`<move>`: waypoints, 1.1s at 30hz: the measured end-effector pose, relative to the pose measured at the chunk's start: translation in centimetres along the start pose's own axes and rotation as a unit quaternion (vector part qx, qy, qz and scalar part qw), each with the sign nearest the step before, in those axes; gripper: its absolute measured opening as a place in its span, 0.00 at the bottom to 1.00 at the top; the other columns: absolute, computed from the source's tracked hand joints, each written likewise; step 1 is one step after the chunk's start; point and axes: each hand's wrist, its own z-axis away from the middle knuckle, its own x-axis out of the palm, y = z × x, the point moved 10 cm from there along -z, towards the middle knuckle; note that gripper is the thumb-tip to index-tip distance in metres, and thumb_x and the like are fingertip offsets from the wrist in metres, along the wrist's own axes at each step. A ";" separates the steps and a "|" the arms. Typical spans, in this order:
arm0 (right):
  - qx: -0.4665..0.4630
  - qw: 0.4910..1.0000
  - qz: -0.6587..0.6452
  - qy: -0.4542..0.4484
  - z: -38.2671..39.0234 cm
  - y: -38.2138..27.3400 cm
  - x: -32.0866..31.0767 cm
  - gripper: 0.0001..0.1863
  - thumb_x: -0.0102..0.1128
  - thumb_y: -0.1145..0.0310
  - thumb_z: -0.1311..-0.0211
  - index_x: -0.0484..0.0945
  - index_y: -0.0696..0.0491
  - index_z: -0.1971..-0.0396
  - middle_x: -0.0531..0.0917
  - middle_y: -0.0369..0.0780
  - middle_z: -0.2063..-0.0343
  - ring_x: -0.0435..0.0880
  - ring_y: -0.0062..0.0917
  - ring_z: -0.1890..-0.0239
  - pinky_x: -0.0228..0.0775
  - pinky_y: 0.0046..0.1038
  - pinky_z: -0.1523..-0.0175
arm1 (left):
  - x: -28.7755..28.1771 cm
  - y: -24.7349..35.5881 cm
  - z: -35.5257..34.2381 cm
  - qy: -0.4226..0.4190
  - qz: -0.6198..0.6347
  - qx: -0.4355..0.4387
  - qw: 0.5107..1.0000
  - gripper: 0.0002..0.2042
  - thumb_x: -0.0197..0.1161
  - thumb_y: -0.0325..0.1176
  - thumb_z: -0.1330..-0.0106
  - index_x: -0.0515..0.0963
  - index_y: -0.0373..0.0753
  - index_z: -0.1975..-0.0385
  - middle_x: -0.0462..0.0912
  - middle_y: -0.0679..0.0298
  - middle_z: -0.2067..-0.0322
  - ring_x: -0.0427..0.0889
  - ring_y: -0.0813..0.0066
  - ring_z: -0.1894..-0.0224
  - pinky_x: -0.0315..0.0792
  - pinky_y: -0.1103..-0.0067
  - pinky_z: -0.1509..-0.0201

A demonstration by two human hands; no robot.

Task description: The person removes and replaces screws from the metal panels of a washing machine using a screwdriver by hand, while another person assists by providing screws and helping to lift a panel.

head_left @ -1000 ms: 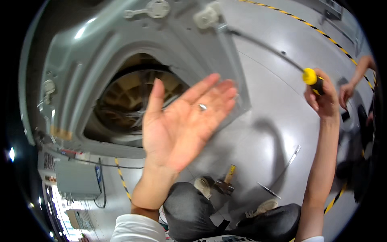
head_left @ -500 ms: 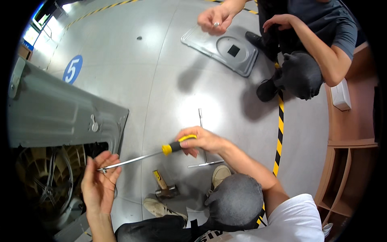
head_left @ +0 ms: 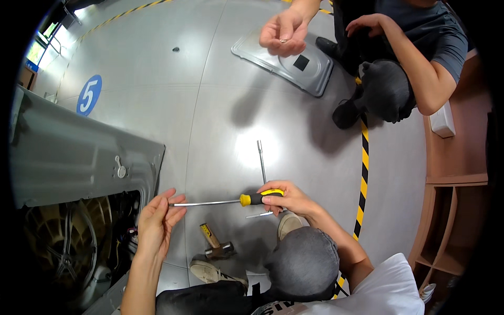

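Observation:
Across the lower middle lies a long screwdriver [head_left: 210, 203] with a yellow-and-black handle, gripped by my right hand [head_left: 286, 199]. My left hand [head_left: 157, 220] has its fingers closed around the tip; any small part there is hidden. Just left is a grey metal cabinet [head_left: 79, 147], its opening showing a drum with a spoked wheel [head_left: 66, 257]. A hammer [head_left: 219, 250] rests on the floor between my hands, near my shoes. A long metal tool [head_left: 260, 155] lies beyond my right hand.
At top right a co-worker's hand [head_left: 283, 34] holds a small metal piece over a grey panel [head_left: 310, 79] on the floor, beside their bent legs. Wooden shelving [head_left: 457, 163] stands at right, past striped floor tape [head_left: 362, 189]. A blue floor marker [head_left: 83, 105] is beyond the cabinet.
My view has swung from the cabinet toward the floor and co-worker. My left hand, earlier open with a small metal piece, has closed at the screwdriver's tip; both hands have shifted right since half a second ago.

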 end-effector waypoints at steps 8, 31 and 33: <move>-0.035 0.994 0.065 0.077 2.0 -2.2 -0.8 0.16 0.66 0.71 0.48 0.77 0.57 0.58 0.79 0.35 0.73 0.75 0.15 0.73 0.69 0.17 0.68 | 0.9 0.0 -1.2 -0.051 0.062 -0.011 0.997 0.19 0.48 0.33 0.30 0.62 0.33 0.41 0.76 0.49 0.52 0.76 0.64 0.49 0.69 0.71 0.41; -0.193 0.940 0.149 0.239 7.3 -6.1 -2.1 0.21 0.70 0.74 0.56 0.77 0.57 0.58 0.76 0.36 0.64 0.74 0.17 0.66 0.67 0.16 0.62 | 0.0 1.2 -0.9 -0.133 0.259 -0.038 0.956 0.31 0.34 0.52 0.29 0.65 0.24 0.46 0.69 0.42 0.46 0.70 0.54 0.42 0.63 0.68 0.35; -0.199 0.937 0.149 0.245 7.8 -6.0 -2.5 0.21 0.70 0.74 0.56 0.76 0.57 0.57 0.76 0.36 0.65 0.74 0.17 0.68 0.68 0.16 0.65 | 0.4 1.1 -1.2 -0.135 0.246 -0.040 0.959 0.34 0.31 0.55 0.29 0.66 0.24 0.48 0.69 0.43 0.46 0.70 0.55 0.43 0.63 0.68 0.35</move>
